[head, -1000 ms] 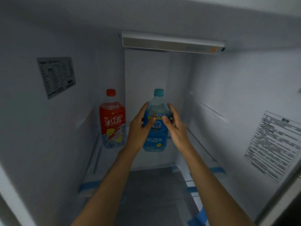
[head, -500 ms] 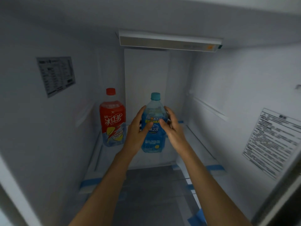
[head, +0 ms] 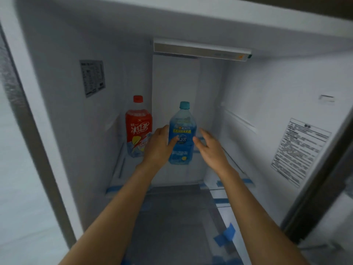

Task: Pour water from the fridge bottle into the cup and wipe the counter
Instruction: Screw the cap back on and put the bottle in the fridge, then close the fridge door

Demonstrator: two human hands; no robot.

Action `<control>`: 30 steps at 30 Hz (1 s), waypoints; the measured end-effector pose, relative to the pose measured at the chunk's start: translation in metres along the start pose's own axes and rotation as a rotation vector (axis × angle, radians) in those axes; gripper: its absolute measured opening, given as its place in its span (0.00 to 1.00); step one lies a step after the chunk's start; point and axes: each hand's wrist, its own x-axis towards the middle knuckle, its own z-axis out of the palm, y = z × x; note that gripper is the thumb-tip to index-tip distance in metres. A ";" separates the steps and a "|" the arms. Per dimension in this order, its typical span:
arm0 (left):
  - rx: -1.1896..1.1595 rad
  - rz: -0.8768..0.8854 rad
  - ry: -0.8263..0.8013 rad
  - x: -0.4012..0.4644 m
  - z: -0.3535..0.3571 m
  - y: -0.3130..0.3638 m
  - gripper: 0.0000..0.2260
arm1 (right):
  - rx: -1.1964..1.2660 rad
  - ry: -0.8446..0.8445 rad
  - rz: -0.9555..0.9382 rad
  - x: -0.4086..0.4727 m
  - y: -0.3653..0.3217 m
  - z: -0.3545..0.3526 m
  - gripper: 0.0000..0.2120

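Head cam: blue bottle (head: 182, 133) upright in fridge (head: 267, 104), mid-shelf. My left hand (head: 159, 148) grips its label, thumb across front. Right hand (head: 209, 148) at bottle's 3 o'clock, fingers straight, holding nothing, contact unclear. Red bottle (head: 138, 127) at 9 o'clock, close. Risk: one-hand grip on a prob cold, wet bottle slips; left knuckles could knock red one over.

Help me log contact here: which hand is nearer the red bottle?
Left. The left hand grips the blue bottle just right of the red bottle; the right hand lies beyond the blue bottle, fingers open, farther away.
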 end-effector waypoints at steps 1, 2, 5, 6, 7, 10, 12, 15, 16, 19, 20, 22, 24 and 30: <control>0.095 0.021 0.023 -0.009 -0.003 0.000 0.19 | -0.065 0.062 -0.002 -0.005 0.003 0.000 0.18; 0.177 0.040 0.037 -0.018 -0.005 -0.001 0.17 | -0.107 0.118 -0.003 -0.012 0.007 0.001 0.15; 0.310 0.142 0.057 -0.050 -0.006 -0.007 0.12 | -0.164 0.236 -0.012 -0.039 0.016 0.005 0.10; 0.340 0.167 0.055 -0.062 -0.005 -0.010 0.11 | -0.187 0.255 -0.025 -0.048 0.019 0.007 0.10; 0.372 0.171 0.051 -0.074 -0.004 -0.014 0.10 | -0.215 0.261 -0.044 -0.058 0.022 0.009 0.09; 0.446 0.166 0.022 -0.109 -0.001 -0.018 0.10 | -0.265 0.255 -0.073 -0.089 0.026 0.013 0.09; 0.452 0.183 0.009 -0.129 -0.001 -0.017 0.10 | -0.268 0.268 -0.079 -0.112 0.025 0.013 0.10; 0.473 0.201 0.004 -0.157 -0.007 -0.012 0.09 | -0.291 0.302 -0.096 -0.145 0.014 0.008 0.13; 0.475 0.206 0.001 -0.166 -0.009 -0.012 0.10 | -0.306 0.302 -0.094 -0.155 0.010 0.007 0.14; 0.468 0.214 -0.059 -0.190 -0.018 -0.011 0.13 | -0.352 0.265 -0.085 -0.185 0.001 0.007 0.13; 0.470 0.218 -0.062 -0.198 -0.022 -0.012 0.13 | -0.369 0.257 -0.083 -0.196 -0.003 0.008 0.14; 0.469 0.217 -0.088 -0.217 -0.032 -0.012 0.16 | -0.409 0.246 -0.079 -0.220 -0.011 0.012 0.15; 0.463 0.241 -0.103 -0.240 -0.042 -0.013 0.19 | -0.444 0.228 -0.069 -0.248 -0.021 0.018 0.18; 0.431 0.210 -0.186 -0.332 -0.074 -0.028 0.11 | -0.442 0.134 0.036 -0.350 -0.056 0.041 0.21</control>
